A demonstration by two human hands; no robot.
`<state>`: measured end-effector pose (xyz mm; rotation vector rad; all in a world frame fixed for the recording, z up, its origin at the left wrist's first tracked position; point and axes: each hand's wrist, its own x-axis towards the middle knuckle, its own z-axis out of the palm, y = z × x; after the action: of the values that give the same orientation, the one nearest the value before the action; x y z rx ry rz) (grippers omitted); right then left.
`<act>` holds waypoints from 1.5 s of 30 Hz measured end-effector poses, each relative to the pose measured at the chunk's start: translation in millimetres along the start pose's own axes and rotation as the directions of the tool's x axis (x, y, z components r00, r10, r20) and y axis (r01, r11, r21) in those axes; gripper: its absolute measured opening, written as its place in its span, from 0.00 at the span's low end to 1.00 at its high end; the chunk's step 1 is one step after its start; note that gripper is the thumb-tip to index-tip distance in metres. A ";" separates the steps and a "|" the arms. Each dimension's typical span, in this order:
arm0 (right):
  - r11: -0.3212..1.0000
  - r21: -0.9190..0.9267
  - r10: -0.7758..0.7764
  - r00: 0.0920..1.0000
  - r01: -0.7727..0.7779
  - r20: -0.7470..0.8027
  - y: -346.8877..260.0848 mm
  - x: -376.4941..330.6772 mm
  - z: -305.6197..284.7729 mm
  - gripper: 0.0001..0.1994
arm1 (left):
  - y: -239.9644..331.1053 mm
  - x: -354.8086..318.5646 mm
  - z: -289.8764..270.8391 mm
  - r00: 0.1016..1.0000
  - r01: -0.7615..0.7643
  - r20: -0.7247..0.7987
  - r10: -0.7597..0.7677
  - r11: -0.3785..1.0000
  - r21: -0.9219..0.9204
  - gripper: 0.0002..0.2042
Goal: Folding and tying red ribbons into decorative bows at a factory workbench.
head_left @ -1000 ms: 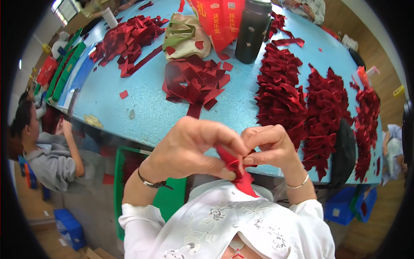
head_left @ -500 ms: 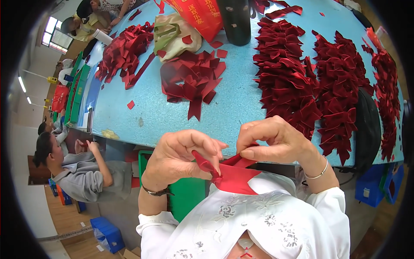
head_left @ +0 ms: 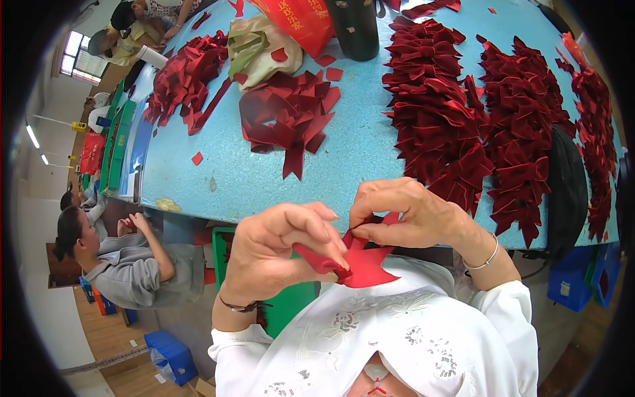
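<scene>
Between my two hands is a red ribbon bow (head_left: 372,263), held just over the table's near edge in front of my white blouse. My left hand (head_left: 281,248) pinches its left part between thumb and fingers. Thumb and forefinger of my right hand (head_left: 403,215) are closed on its upper right side, where a folded strip sticks up. The bow's middle is partly covered by my fingers. Beyond my hands, a loose heap of red ribbon pieces (head_left: 286,116) lies on the blue table (head_left: 231,192). Long rows of finished-looking red bows (head_left: 433,106) spread at the right.
A dark bottle (head_left: 355,30), a red bag (head_left: 291,23) and a cream cloth bag (head_left: 264,49) stand at the back. Another ribbon heap (head_left: 188,83) lies far left. A green crate (head_left: 291,308) sits below the table edge. A person in grey (head_left: 142,264) works at left.
My right hand has moved left, closer to my left hand. The ribbon between them is now bunched and folded, with pointed ends sticking out. The view has shifted slightly.
</scene>
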<state>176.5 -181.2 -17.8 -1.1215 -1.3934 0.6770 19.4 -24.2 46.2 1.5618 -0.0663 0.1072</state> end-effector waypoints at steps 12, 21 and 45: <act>0.991 0.134 -0.009 0.997 -0.001 0.072 18.4 3.6 20.0 0.04 | -2.7 -1.6 24.2 0.965 0.248 0.093 -0.243 0.968 -0.040 0.17; 0.997 -0.071 -0.027 0.984 0.015 -0.174 -5.2 2.6 8.8 0.04 | -16.2 -11.9 18.1 0.968 -0.097 -0.084 0.236 0.662 0.743 0.17; 0.923 0.037 0.376 0.878 -0.383 -0.295 -23.4 -1.2 21.1 0.03 | -50.5 -1.4 41.2 0.796 -0.047 -0.561 0.228 0.947 0.318 0.31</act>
<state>150.5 -186.6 -0.8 -1.4702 -0.9324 0.7335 24.7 -65.7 -3.7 1.7500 0.3473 0.7526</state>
